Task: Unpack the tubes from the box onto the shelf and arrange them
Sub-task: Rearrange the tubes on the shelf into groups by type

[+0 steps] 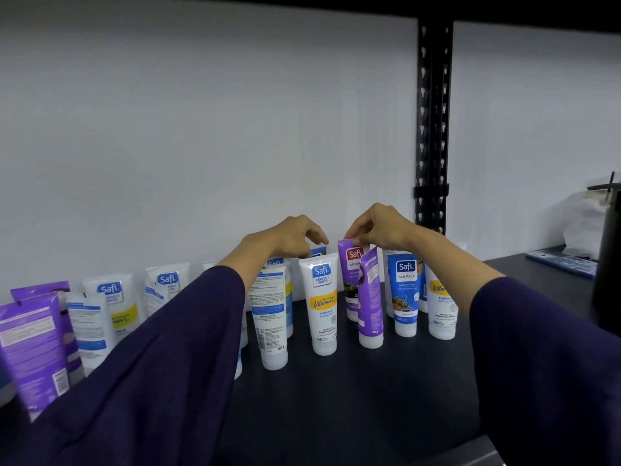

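Several Safi tubes stand cap-down on the dark shelf (353,398). My right hand (379,228) pinches the top edge of a purple tube (351,264) in the back row. Just in front of it stands another purple tube (369,304) with its back label showing. My left hand (292,235) reaches over a white Vitamin C tube (323,304), and its fingers touch the top of a tube behind that one, mostly hidden. A blue Naturals tube (405,290) and another Vitamin C tube (442,307) stand to the right. No box is in view.
More white and purple tubes (37,348) crowd the shelf's left end, partly hidden by my sleeve. A black slotted upright (433,129) rises behind my right hand. At the far right are a black container (610,257), a white bag (584,227) and a flat blue item (561,262).
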Tool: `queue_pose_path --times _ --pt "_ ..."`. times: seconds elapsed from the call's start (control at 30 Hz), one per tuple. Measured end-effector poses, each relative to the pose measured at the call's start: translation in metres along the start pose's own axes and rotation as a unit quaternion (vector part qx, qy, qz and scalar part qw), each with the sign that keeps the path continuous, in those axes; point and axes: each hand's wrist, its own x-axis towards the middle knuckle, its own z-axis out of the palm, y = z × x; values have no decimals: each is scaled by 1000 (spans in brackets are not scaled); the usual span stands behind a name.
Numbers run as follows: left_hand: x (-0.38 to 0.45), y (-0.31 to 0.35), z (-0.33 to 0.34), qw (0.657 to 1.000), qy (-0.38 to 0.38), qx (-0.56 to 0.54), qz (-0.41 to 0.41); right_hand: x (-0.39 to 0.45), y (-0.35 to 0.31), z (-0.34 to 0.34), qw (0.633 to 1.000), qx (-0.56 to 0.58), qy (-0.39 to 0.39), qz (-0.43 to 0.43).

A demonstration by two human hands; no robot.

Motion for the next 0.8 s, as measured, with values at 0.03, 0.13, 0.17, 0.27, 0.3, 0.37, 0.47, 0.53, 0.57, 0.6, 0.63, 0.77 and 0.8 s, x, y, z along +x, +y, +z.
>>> queue_pose_path --times 0.03,0.13,0.17,0.27,0.3,0.37,0.47,0.53,0.57,0.6,0.63,0.77,0.8 --pt "1 -1 0 1000 2 -8 1 0 0 0 1000 0 0 -1" --pt "2 -2 0 999 3 -32 4 0 1 0 1000 0 2 -3" --pt "2 -2 0 999 2 -37 4 0 1 0 1000 1 2 -4" --pt "1 -1 -1 999 -3 -52 6 1 1 0 1000 4 0 -4" --pt "0 0 -1 999 -4 -52 9 1 1 0 1000 6 -1 -4" --pt "0 0 -2 999 -3 -48 12 1 2 1 1000 10 1 -2" --pt "-1 -1 -2 998 -5 -62 -6 2 3 1 1000 18 20 0" --pt "-1 1 -3 998 -9 -64 -13 0 3 -2 999 23 37 -2" --pt "-2 4 -3 998 -3 -58 -10 -1 3 -4 999 23 47 -5" --pt "-2 7 -5 999 12 -48 -4 -3 4 -8 998 21 61 -8" --pt "-2 11 -7 999 33 -38 6 -6 5 -14 997 19 77 -10" --pt "4 38 -13 994 90 -31 50 -22 16 -39 994 -12 113 -3" --pt "7 46 -12 993 91 -34 60 -26 21 -45 993 -25 115 3"
